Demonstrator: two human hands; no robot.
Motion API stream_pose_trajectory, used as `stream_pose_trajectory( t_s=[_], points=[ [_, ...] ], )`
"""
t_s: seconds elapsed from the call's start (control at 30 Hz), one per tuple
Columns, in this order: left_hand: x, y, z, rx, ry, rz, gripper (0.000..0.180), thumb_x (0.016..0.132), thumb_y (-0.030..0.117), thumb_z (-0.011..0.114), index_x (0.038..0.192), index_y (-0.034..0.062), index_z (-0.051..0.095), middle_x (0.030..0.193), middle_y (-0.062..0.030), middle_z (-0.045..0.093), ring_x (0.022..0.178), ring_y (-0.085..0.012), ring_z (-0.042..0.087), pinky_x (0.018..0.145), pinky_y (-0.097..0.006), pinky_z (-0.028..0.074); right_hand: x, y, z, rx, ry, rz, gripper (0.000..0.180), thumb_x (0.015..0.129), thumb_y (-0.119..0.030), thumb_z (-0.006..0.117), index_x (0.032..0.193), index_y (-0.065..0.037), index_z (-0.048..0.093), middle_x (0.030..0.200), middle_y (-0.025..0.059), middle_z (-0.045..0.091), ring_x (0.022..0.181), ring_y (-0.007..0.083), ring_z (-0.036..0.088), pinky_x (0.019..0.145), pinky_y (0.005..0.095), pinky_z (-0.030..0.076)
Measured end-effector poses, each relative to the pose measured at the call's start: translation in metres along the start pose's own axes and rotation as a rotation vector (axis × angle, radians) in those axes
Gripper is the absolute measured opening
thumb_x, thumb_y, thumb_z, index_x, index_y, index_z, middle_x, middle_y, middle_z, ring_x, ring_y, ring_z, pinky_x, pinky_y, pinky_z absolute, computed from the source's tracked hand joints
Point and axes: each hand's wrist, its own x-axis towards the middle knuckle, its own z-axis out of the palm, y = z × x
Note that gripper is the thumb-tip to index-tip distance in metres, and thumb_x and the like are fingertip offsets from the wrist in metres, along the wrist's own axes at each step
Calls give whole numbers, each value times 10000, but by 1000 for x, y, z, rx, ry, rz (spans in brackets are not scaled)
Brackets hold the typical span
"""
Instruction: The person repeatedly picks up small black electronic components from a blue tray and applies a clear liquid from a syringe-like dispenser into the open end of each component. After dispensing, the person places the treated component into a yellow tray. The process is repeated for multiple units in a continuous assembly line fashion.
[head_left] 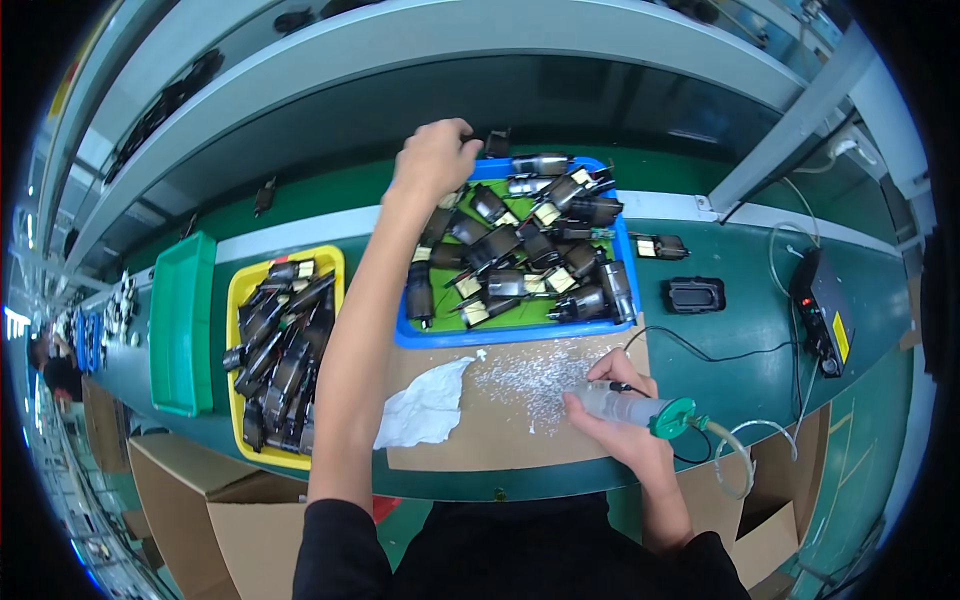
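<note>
My right hand [625,415] is wrapped round a clear dispensing syringe [608,403] with a green cap [673,418], held low over a brown cardboard sheet [500,455]. A hose runs from the cap. My left hand [436,158] reaches across to the far left corner of the blue tray [520,338]. Its fingers are curled closed, with something dark at their tips that I cannot make out. A small dark part [498,143] is just right of those fingertips. Several dark cylindrical parts [495,247] with pale yellow pieces are piled on the tray's green bottom.
A yellow bin [340,262] of dark parts and a green tray [182,325] stand left. White cloth [425,405] and white specks [530,385] lie on the cardboard. Right are a dark container [694,294], a loose part [661,246] and a black controller [820,312] with cables. A shelf beam [520,35] crosses above.
</note>
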Motion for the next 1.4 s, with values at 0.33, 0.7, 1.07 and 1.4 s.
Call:
stream_pose_trajectory(
  t_s=[0.33, 0.7, 1.07, 1.4],
  points=[
    [94, 14, 80, 163, -86, -184, 429, 716, 267, 612, 1061, 15, 569, 1099, -205, 581, 1063, -342, 539, 898, -395, 450, -5, 2, -15, 37, 29, 86, 307, 672, -138, 736, 804, -42, 476, 654, 51, 551, 581, 108, 531, 557, 247, 434],
    [-105, 55, -46, -1760, -544, 23, 524, 955, 420, 299, 1336, 60, 320, 882, -50, 483, 675, -99, 434, 452, -193, 317, 45, -94, -51, 91, 334, -374, 360, 649, -94, 759, 829, -5, 460, 705, 83, 558, 653, 107, 591, 569, 210, 456],
    [-150, 66, -44, -1799, -609, 305, 664, 735, 383, 662, 1141, -82, 418, 872, -173, 535, 767, -212, 534, 673, -313, 420, 38, -123, -7, 318, 464, -398, 572, 613, -401, 770, 843, -66, 368, 653, 72, 492, 552, 126, 522, 543, 216, 459],
    [-148, 69, -43, -1840, -552, 315, 640, 684, 290, 704, 1102, -135, 474, 828, -181, 561, 728, -202, 549, 650, -298, 426, 45, -110, -30, 156, 162, -647, 514, 634, -233, 759, 885, -13, 368, 682, 128, 537, 557, 138, 555, 539, 202, 454]
  ],
)
